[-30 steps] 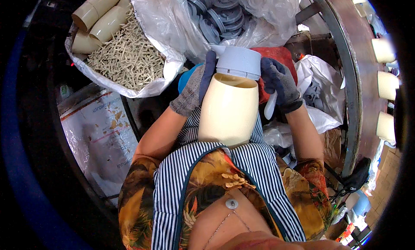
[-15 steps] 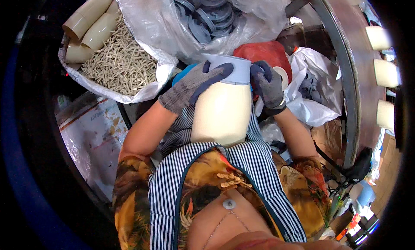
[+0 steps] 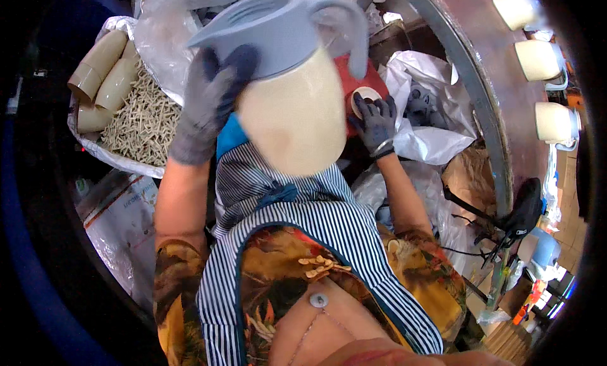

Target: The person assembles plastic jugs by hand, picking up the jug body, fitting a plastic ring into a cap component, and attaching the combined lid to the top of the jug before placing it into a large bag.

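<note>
Apron: a striped apron [image 3: 297, 233] over a flower-print top fills the near, lower part of the view, and both forearms rise from it.
Left hand: the left hand [image 3: 205, 107], in a grey knit glove, is closed around the neck of a cream jug [image 3: 294, 122], with fingers wrapped onto the grey-blue lid [image 3: 272, 31].
Jug: it is lifted clear of the lap and tilted, body toward the person and lid away; the lid with its handle sits on the mouth, so the capping looks done on this piece.
Right hand: the right hand [image 3: 374, 122], in a dark glove, is off the jug and just beside it, fingers curled around a small round cream part [image 3: 365, 95]; how that part belongs to the jug cannot be told.
Red stool or crate: a red surface [image 3: 360, 81] lies under the right hand.
Progress: judging by this, one jug is assembled and in hand but not yet set down; more remain.
Left sack: a white sack [image 3: 107, 154] holds thin pale sticks [image 3: 148, 116] and cream tubes [image 3: 104, 69].
Far sack: a clear bag [image 3: 164, 24] holds grey parts, partly hidden.
Wheel: a round metal rim [image 3: 471, 88] carries finished cream jugs [image 3: 556, 122] at the far right.
</note>
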Available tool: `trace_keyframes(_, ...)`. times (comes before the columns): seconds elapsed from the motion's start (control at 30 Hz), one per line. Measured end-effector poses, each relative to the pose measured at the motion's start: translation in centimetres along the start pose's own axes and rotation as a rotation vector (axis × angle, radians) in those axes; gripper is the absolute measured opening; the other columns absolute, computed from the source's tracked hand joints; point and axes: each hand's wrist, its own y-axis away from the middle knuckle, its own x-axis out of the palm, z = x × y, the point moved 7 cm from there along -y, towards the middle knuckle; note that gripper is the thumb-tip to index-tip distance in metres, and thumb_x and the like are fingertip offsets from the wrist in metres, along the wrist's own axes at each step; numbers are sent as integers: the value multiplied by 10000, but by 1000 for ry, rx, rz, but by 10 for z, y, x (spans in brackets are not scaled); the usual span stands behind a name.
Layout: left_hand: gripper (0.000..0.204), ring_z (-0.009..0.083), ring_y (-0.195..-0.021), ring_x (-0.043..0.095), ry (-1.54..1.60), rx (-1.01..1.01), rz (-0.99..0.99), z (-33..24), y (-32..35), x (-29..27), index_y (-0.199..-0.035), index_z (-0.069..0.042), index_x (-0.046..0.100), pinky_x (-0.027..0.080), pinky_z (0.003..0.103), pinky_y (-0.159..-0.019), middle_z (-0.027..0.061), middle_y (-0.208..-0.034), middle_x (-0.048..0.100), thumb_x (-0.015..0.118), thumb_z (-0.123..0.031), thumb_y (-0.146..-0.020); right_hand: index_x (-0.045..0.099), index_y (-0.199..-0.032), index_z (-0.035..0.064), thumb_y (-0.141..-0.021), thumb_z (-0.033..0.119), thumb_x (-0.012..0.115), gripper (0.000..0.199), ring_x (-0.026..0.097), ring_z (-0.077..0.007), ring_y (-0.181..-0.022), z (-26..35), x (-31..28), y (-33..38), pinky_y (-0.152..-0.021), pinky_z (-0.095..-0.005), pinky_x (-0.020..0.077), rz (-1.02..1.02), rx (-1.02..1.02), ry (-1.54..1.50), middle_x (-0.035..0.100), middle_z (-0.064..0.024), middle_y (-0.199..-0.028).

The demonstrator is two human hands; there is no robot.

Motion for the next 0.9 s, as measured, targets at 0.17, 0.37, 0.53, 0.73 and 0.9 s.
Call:
trace_keyframes(0.17,826,264,-1082,604,-436,680,167,41,-46,80,-1290,-38,505,485,377,-946,126,-1204,605,895,-359,-637,420,-1398,15,-934,180,604,526,479,-236,-1248,-61,-50,34,-1074,-358,355,-244,565,-1025,499,-122,-1375)
trace_keyframes(0.37,923,331,-1215,525,-543,524,293,130,-57,117,-1357,-47,440,406,427,-1052,176,-1290,545,876,-408,-628,439,-1366,1,-871,149,674,568,494,-232,-1227,-58,-134,26,-1052,-360,381,-227,515,-802,511,-128,-1340)
trace_keyframes(0.53,997,426,-1318,382,-1020,741,110,125,-54,106,-1366,-46,435,283,533,-1121,234,-1380,445,819,-565,-607,481,-1331,-8,-885,202,648,520,557,-276,-1161,-8,-265,-50,-1023,-390,418,-889,224,-1158,533,-162,-1309)
trace_keyframes(0.73,1021,419,-1342,353,-1100,701,138,119,-52,116,-1359,-35,441,245,552,-1128,221,-1399,431,775,-639,-606,554,-1279,8,-902,287,659,481,670,-241,-976,4,-193,-132,-891,-357,509,-130,12,-420,692,-99,-1035)
trace_keyframes(0.9,986,417,-1346,347,-1081,622,164,118,-51,111,-1357,-32,439,240,554,-1125,208,-1425,410,734,-660,-657,569,-1283,48,-907,312,670,469,587,-226,-1136,1,-157,-168,-968,-374,451,-243,49,-360,642,-159,-1166)
